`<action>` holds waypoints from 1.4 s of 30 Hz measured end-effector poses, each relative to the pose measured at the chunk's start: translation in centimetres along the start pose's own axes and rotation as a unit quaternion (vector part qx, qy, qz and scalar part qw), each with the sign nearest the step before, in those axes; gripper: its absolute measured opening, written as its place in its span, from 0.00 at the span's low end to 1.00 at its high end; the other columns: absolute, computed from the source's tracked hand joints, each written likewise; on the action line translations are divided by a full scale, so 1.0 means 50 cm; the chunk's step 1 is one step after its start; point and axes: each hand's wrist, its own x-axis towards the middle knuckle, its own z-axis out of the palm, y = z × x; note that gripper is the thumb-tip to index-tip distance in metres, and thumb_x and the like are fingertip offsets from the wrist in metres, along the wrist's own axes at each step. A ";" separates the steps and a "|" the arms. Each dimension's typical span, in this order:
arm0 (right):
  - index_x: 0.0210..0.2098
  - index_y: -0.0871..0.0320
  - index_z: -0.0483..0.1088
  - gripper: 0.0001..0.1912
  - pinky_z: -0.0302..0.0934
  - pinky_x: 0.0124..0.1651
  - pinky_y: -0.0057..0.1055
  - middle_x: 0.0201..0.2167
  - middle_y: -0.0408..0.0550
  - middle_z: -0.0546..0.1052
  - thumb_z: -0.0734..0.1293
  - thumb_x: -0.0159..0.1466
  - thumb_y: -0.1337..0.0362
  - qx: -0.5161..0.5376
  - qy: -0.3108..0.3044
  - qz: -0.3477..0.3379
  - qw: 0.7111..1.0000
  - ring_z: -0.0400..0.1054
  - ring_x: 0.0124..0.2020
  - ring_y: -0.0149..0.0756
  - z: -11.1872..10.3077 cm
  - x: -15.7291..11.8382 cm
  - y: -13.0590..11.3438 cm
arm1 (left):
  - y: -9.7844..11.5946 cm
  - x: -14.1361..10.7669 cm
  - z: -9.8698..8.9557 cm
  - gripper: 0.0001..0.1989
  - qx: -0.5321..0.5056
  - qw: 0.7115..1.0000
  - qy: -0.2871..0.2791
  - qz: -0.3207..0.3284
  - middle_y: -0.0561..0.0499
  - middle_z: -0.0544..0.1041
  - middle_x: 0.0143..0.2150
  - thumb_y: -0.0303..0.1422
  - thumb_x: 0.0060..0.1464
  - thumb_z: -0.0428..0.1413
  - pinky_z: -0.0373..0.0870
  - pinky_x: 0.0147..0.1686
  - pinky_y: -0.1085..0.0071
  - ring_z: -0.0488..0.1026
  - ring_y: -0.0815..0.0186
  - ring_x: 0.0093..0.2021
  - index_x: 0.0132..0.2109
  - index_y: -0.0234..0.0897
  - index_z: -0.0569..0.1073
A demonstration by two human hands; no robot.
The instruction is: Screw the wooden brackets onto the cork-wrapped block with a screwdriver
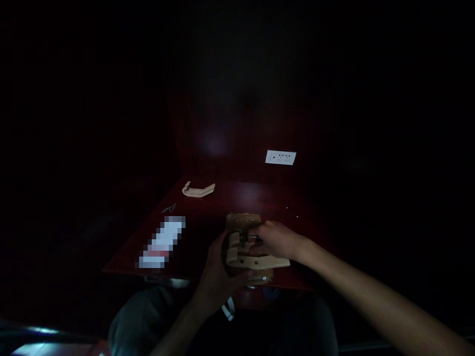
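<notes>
A pale wooden piece (260, 262) with a rounded left end and dark holes along its side lies on a brown, shiny-wrapped block (243, 221) near the table's front edge. My left hand (218, 277) curls around the left end of the wooden piece, thumb at its near side, and steadies it. Over its far side, my right hand (272, 240) is closed in a pinch. Something small, dark and partly shiny shows at those fingertips, too dim to name. The right fingers hide part of the wood.
A similar curved wooden piece (198, 191) lies at the back left of the dark red table (200, 217). Several thin metal pins or screws (168, 208) and a blurred-out white item (163, 242) are on the left. A white socket plate (281, 157) is on the back panel.
</notes>
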 end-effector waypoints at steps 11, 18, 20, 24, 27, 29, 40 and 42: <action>0.41 0.55 0.74 0.18 0.55 0.31 0.26 0.29 0.43 0.76 0.61 0.62 0.50 0.045 0.043 -0.041 0.997 0.67 0.27 0.30 -0.053 0.015 0.040 | -0.038 -0.029 0.000 0.48 0.010 1.000 0.014 -0.018 0.43 0.56 0.64 0.38 0.40 0.65 0.56 0.60 0.51 0.55 0.50 0.64 0.64 0.45 0.48; 0.48 0.60 0.71 0.22 0.59 0.40 0.27 0.38 0.49 0.77 0.62 0.61 0.52 0.073 0.068 0.048 0.994 0.70 0.37 0.35 -0.015 0.075 0.142 | -0.041 0.000 -0.036 0.44 0.012 0.999 -0.018 -0.041 0.44 0.63 0.61 0.39 0.40 0.65 0.58 0.60 0.54 0.60 0.53 0.62 0.62 0.43 0.54; 0.49 0.60 0.70 0.22 0.60 0.40 0.27 0.40 0.50 0.77 0.63 0.61 0.53 0.085 0.065 0.070 0.992 0.70 0.38 0.36 0.001 0.076 0.156 | -0.050 0.015 -0.052 0.42 0.008 0.999 -0.024 -0.044 0.44 0.64 0.61 0.39 0.41 0.65 0.58 0.60 0.55 0.61 0.54 0.61 0.61 0.42 0.55; 0.49 0.59 0.70 0.22 0.60 0.38 0.28 0.38 0.49 0.77 0.64 0.59 0.52 0.094 0.067 0.083 0.990 0.71 0.36 0.36 0.018 0.055 0.163 | -0.070 0.052 -0.092 0.39 -0.029 0.997 -0.047 -0.046 0.43 0.65 0.60 0.39 0.43 0.64 0.61 0.59 0.56 0.63 0.56 0.60 0.60 0.42 0.57; 0.47 0.58 0.69 0.24 0.59 0.38 0.29 0.37 0.50 0.77 0.64 0.58 0.50 0.086 0.084 0.114 0.986 0.71 0.35 0.38 0.025 0.027 0.160 | -0.079 0.081 -0.117 0.35 -0.032 0.997 -0.045 -0.062 0.42 0.67 0.59 0.38 0.44 0.63 0.65 0.56 0.55 0.66 0.55 0.58 0.58 0.40 0.60; 0.47 0.58 0.68 0.25 0.59 0.38 0.30 0.36 0.51 0.76 0.64 0.57 0.47 0.071 0.093 0.144 0.983 0.71 0.37 0.41 0.029 0.006 0.154 | -0.078 0.098 -0.127 0.32 -0.030 0.996 -0.047 -0.075 0.42 0.69 0.56 0.38 0.46 0.62 0.67 0.54 0.55 0.69 0.56 0.55 0.56 0.39 0.61; 0.40 0.57 0.70 0.23 0.59 0.34 0.30 0.32 0.51 0.77 0.58 0.62 0.45 0.135 0.124 0.177 0.967 0.71 0.32 0.39 0.015 -0.073 0.118 | -0.027 0.146 -0.118 0.16 0.017 0.999 -0.031 -0.022 0.47 0.70 0.55 0.40 0.57 0.51 0.66 0.55 0.59 0.69 0.60 0.54 0.51 0.40 0.67; 0.38 0.58 0.71 0.22 0.59 0.33 0.30 0.31 0.51 0.77 0.57 0.63 0.47 0.151 0.128 0.165 0.966 0.70 0.30 0.38 -0.003 -0.069 0.122 | -0.021 0.157 -0.118 0.15 0.041 0.999 -0.029 0.017 0.48 0.67 0.58 0.41 0.57 0.51 0.61 0.59 0.59 0.65 0.60 0.58 0.48 0.42 0.70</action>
